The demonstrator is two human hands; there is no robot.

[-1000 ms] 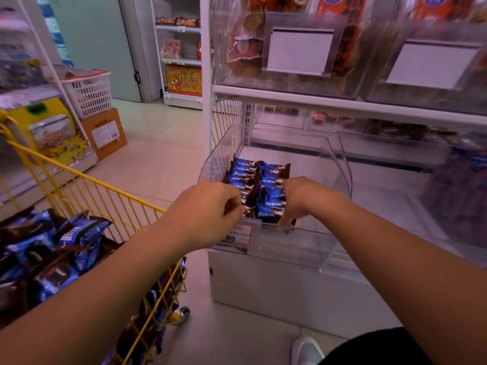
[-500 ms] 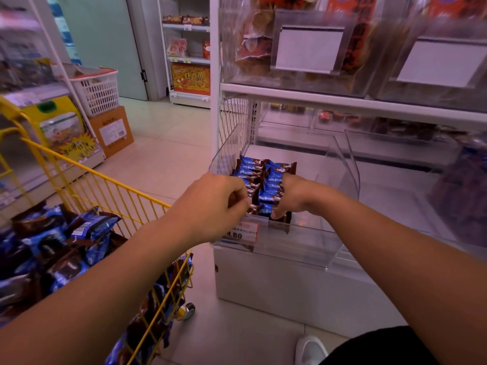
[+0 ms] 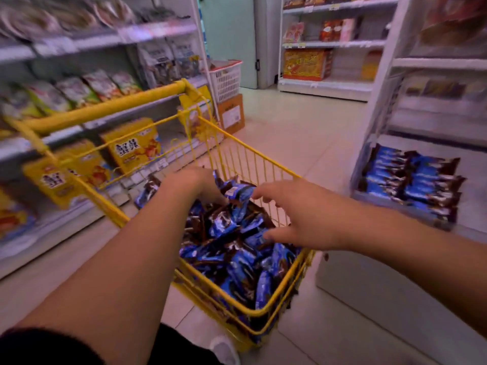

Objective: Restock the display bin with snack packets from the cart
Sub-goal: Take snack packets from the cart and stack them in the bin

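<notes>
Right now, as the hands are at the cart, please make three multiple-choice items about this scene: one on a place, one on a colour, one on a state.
1. Where do the loose snack packets lie?
A. in the cart
B. on the floor
C. in the white basket

2. What colour is the cart?
A. red
B. yellow
C. green

3. How is the right hand?
A. shut on a packet
B. pressed on the cart's handle
C. open over the packets, fingers spread

Key: 1 A, the blue and brown packets fill the wire cart. 2 B, its wires and handle are yellow. 3 C, its fingers are spread and grip nothing, while the left hand reaches into the pile.
</notes>
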